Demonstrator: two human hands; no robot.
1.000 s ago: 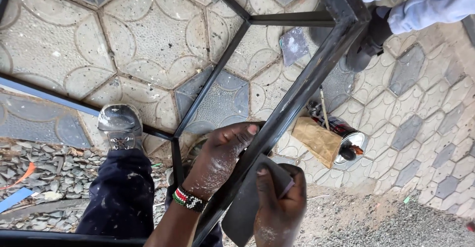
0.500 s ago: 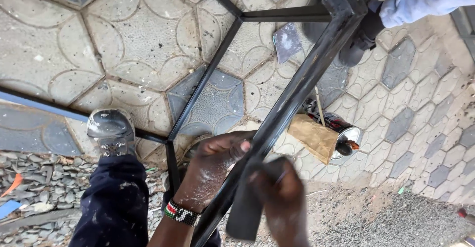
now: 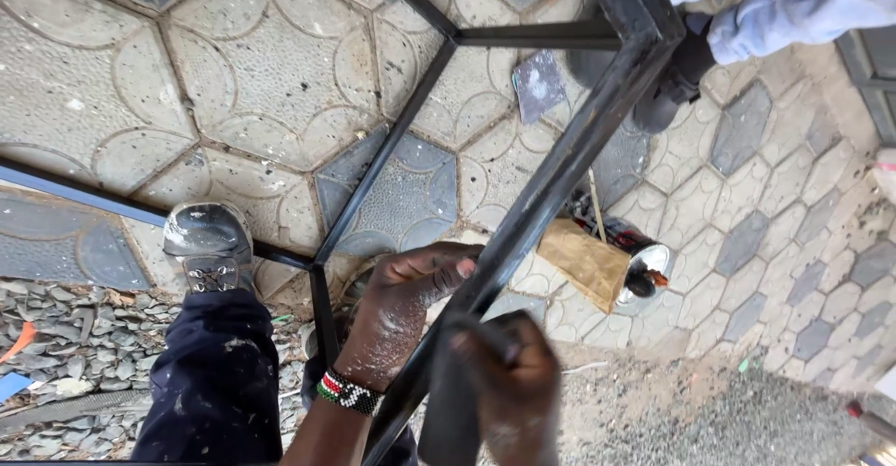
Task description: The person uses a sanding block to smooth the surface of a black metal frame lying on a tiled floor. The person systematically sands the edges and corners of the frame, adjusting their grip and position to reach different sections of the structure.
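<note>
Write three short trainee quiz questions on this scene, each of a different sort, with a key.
1. True or false: the left hand rests on the black metal frame.
2. Multiple choice: what does the right hand hold against the frame? A) a hammer B) a dark sheet, perhaps abrasive paper C) a paintbrush
3. Fill in: on the paving to the right of the bar lies a tin can partly covered by brown ____.

Key: 1 true; 2 B; 3 paper or card.
</note>
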